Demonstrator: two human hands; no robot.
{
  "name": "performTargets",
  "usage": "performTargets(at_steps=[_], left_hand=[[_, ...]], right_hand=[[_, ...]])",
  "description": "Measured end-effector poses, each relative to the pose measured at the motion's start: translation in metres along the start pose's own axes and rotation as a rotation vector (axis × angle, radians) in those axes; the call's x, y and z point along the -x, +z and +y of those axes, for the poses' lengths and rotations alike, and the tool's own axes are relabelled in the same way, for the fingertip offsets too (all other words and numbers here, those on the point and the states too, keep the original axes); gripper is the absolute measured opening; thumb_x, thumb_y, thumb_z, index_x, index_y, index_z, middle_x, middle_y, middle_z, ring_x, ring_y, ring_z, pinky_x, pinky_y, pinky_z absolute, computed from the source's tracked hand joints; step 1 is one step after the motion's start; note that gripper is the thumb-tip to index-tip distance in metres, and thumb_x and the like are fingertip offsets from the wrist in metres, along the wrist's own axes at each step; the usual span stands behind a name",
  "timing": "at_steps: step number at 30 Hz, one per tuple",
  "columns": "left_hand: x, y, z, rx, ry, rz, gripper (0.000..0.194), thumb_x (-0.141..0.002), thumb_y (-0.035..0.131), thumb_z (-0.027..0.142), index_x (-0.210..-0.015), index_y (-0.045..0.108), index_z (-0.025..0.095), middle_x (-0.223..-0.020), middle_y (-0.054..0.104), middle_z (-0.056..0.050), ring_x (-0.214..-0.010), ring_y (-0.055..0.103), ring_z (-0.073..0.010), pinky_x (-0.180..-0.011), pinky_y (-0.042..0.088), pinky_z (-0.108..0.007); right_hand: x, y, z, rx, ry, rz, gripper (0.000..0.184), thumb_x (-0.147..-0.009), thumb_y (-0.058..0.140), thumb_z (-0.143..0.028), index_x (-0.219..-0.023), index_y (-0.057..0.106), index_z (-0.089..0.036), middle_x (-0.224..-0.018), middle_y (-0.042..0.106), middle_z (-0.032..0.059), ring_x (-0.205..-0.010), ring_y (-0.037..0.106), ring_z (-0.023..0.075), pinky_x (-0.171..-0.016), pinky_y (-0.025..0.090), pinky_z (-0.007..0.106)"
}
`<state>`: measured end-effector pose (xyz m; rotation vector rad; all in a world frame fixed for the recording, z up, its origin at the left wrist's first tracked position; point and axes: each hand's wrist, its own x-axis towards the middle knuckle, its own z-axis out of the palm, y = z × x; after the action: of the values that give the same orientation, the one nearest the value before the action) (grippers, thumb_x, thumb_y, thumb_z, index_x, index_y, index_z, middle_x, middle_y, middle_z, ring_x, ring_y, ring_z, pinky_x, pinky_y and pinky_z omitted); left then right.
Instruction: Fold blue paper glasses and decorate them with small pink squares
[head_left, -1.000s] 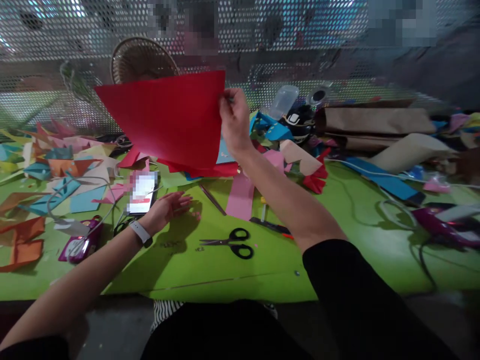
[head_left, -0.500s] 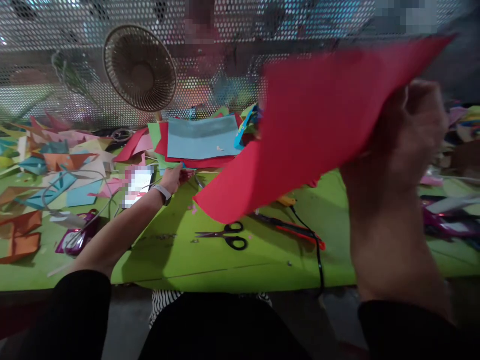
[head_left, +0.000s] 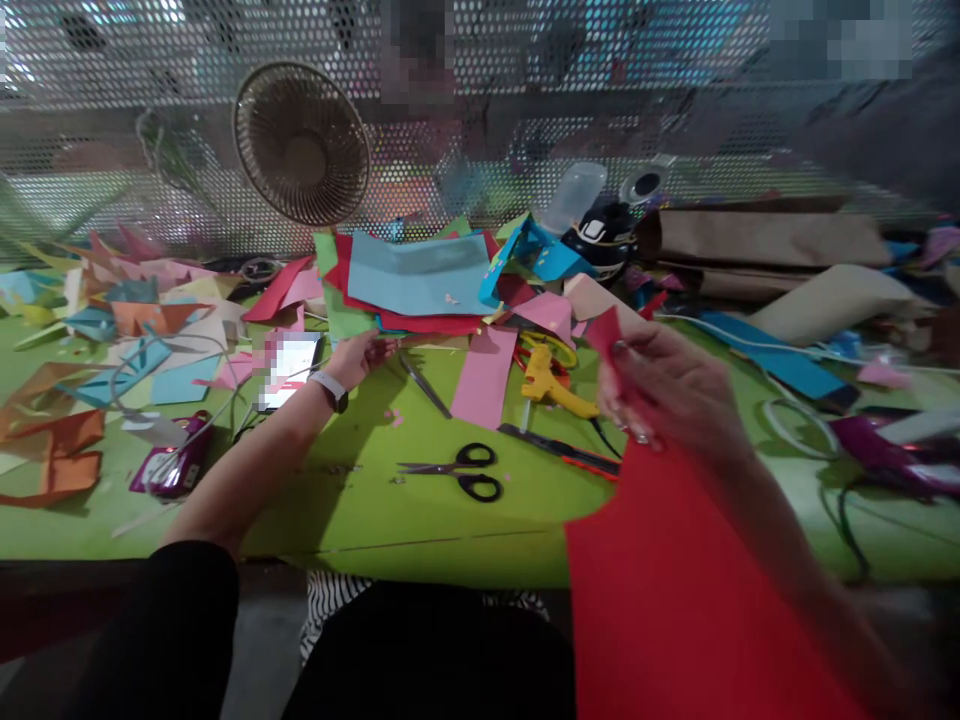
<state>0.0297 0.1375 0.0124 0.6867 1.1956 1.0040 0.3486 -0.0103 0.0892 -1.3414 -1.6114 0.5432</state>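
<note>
Red sheet (head_left: 660,590): hangs from the right hand at the near right, in front of the table (head_left: 360,530) edge and partly over the right forearm; lower end beyond the view.
Handling of red sheet: judged light, thin and flexible, apt to swing, curl or crease; the body sags under a crumpled upper end.
Hold on red sheet: best taken flat near two opposite edges, with light pressure, clear of the narrow upper end.
Right hand (head_left: 679,390): pinches the narrow upper end between thumb and fingers; forearm rises from the lower right, hand turned inward above the table.
Left hand (head_left: 356,362): palm partly turned up, fingers loosely extended beside the lower left of the paper stack; whether they close on paper cannot be told. Forearm slants in from the lower left, watch (head_left: 337,392) at the wrist.
Paper stack (head_left: 416,275): pale blue uppermost, red and green edges showing beneath.
Scissors (head_left: 480,470): between the forearms, blades pointing left.
Glue gun (head_left: 551,385): yellow, just beside the pink strip (head_left: 486,375).
</note>
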Motion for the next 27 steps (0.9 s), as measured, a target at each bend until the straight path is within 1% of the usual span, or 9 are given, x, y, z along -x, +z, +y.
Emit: performTargets(at_steps=[2, 4, 7, 10, 13, 16, 21, 24, 27], left_hand=[[0.016, -0.006, -0.005, -0.020, -0.052, -0.053, 0.017, -0.098, 0.051, 0.019, -0.094, 0.065, 0.008, -0.084, 0.076, -0.012, -0.072, 0.071, -0.0121, -0.071, 0.056, -0.020], [0.035, -0.014, -0.007, -0.058, -0.117, -0.098, 0.023, -0.098, 0.052, 0.024, -0.093, 0.068, 0.009, -0.082, 0.076, -0.013, -0.072, 0.072, -0.0147, -0.068, 0.056, -0.022], [0.065, -0.021, -0.003, -0.139, -0.232, -0.230, 0.043, -0.095, 0.054, 0.048, -0.096, 0.072, 0.008, -0.083, 0.076, -0.017, -0.071, 0.072, -0.0214, -0.065, 0.056, -0.031], [0.090, -0.020, 0.001, -0.239, -0.314, -0.584, 0.064, -0.082, 0.056, 0.072, -0.100, 0.074, 0.014, -0.087, 0.077, -0.013, -0.076, 0.071, -0.0231, -0.064, 0.055, -0.032], [0.108, -0.014, 0.000, -0.342, -0.248, -0.716, 0.047, -0.071, 0.079, 0.056, -0.097, 0.074, 0.018, -0.083, 0.076, -0.005, -0.068, 0.068, -0.0156, -0.059, 0.052, -0.025], [0.121, -0.016, 0.001, -0.448, -0.113, -0.733, 0.034, -0.071, 0.085, 0.037, -0.096, 0.074, 0.017, -0.085, 0.076, -0.002, -0.066, 0.067, -0.0115, -0.060, 0.051, -0.021], [0.145, -0.056, 0.033, -0.487, 0.202, -0.497, 0.025, -0.079, 0.079, 0.030, -0.099, 0.074, 0.018, -0.089, 0.076, -0.003, -0.080, 0.070, -0.0145, -0.072, 0.056, -0.025], [0.155, -0.096, 0.060, -0.356, 0.446, -0.152, 0.023, -0.075, 0.082, 0.025, -0.095, 0.074, 0.016, -0.078, 0.074, -0.001, -0.071, 0.067, -0.0129, -0.067, 0.054, -0.023], [0.158, -0.135, 0.075, -0.217, 0.648, 0.136, 0.023, -0.073, 0.081, 0.021, -0.094, 0.072, 0.016, -0.066, 0.067, 0.003, -0.056, 0.057, -0.0089, -0.069, 0.054, -0.026]], right_hand=[[0.011, 0.016, -0.012, -0.307, 0.283, 0.020, 0.033, -0.077, 0.072, -0.057, -0.090, 0.063, -0.028, -0.069, 0.066, -0.0013, -0.051, 0.061, 0.0145, -0.042, 0.047, 0.025], [0.012, 0.032, -0.016, -0.415, 0.385, -0.025, 0.035, -0.071, 0.079, -0.052, -0.087, 0.064, -0.025, -0.071, 0.066, -0.0024, -0.054, 0.059, 0.0123, -0.046, 0.046, 0.023], [0.007, 0.061, -0.012, -0.293, 0.267, -0.180, 0.030, -0.076, 0.073, -0.051, -0.085, 0.065, -0.023, -0.073, 0.067, -0.0007, -0.063, 0.061, 0.0148, -0.055, 0.048, 0.026], [0.004, 0.090, -0.004, -0.148, 0.112, -0.298, 0.026, -0.083, 0.065, -0.049, -0.084, 0.063, -0.022, -0.073, 0.066, 0.0005, -0.067, 0.062, 0.0173, -0.064, 0.049, 0.030], [0.005, 0.112, -0.001, -0.069, 0.066, -0.324, 0.027, -0.087, 0.058, -0.049, -0.088, 0.062, -0.022, -0.068, 0.064, -0.0007, -0.063, 0.060, 0.0173, -0.064, 0.047, 0.031], [0.006, 0.121, 0.000, -0.112, 0.078, -0.315, 0.031, -0.088, 0.058, -0.052, -0.091, 0.063, -0.022, -0.076, 0.068, 0.0012, -0.071, 0.063, 0.0182, -0.068, 0.049, 0.031], [0.025, 0.123, 0.019, -0.087, 0.027, -0.193, 0.046, -0.100, 0.034, -0.052, -0.097, 0.065, -0.019, -0.087, 0.071, 0.0061, -0.081, 0.067, 0.0209, -0.071, 0.053, 0.033], [0.054, 0.126, 0.033, 0.094, -0.269, -0.330, 0.040, -0.100, 0.040, -0.045, -0.110, 0.068, -0.019, -0.101, 0.074, 0.0106, -0.101, 0.068, 0.0258, -0.087, 0.055, 0.042], [0.081, 0.130, 0.042, 0.175, -0.413, -0.485, 0.032, -0.096, 0.053, -0.039, -0.118, 0.071, -0.025, -0.127, 0.069, 0.0086, -0.130, 0.055, 0.0277, -0.112, 0.041, 0.048]])
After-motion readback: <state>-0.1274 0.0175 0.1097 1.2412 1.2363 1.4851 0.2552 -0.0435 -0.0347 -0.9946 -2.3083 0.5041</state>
